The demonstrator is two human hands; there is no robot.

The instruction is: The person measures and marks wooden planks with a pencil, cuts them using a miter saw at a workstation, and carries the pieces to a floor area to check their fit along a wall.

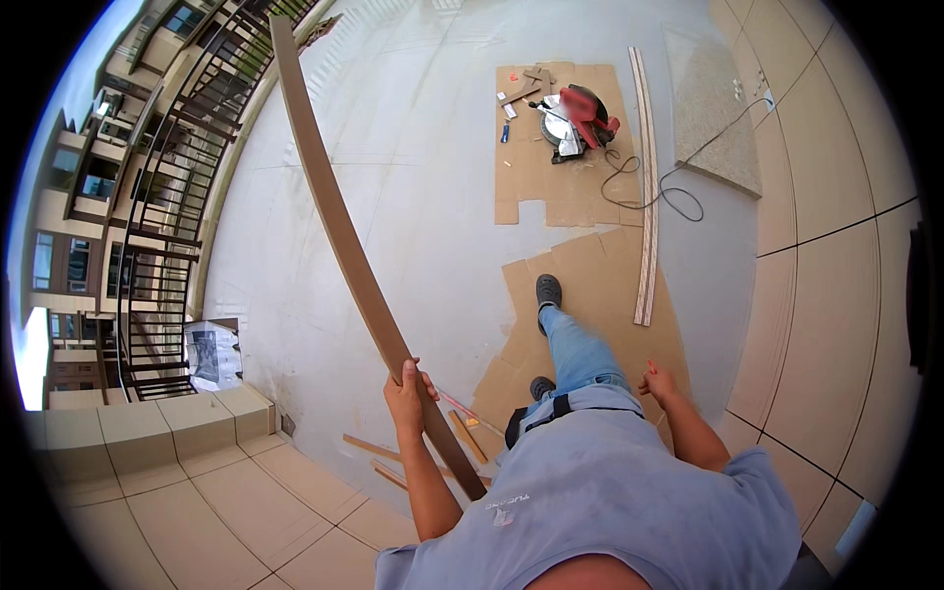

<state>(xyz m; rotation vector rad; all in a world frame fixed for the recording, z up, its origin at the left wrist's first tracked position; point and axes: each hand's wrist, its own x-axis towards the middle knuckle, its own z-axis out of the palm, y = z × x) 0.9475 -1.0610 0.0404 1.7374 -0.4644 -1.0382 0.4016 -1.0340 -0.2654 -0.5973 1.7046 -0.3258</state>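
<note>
A long brown plank [346, 256] slants from the far upper left down beside my body, with my left hand [409, 393] gripping it. My right hand [657, 382] is by my right thigh, fingers closed on a small orange pencil-like item [651, 368]. Ahead, a red and black miter saw [582, 122] rests on a cardboard sheet [531, 192], with short brown offcuts [519, 90], a blue-handled tool [506, 133] and small white items beside it. A long pale wood strip [646, 236] lies to the right of the saw, crossed by a dark cord [693, 162].
I stand on more cardboard [526, 364]. Short wood pieces [467, 433] lie beside me at the lower left. A black railing [157, 256] and low tiled ledge [147, 442] bound the left, with buildings beyond. A grey bag [211, 354] sits by the railing. A tiled wall [816, 324] runs along the right.
</note>
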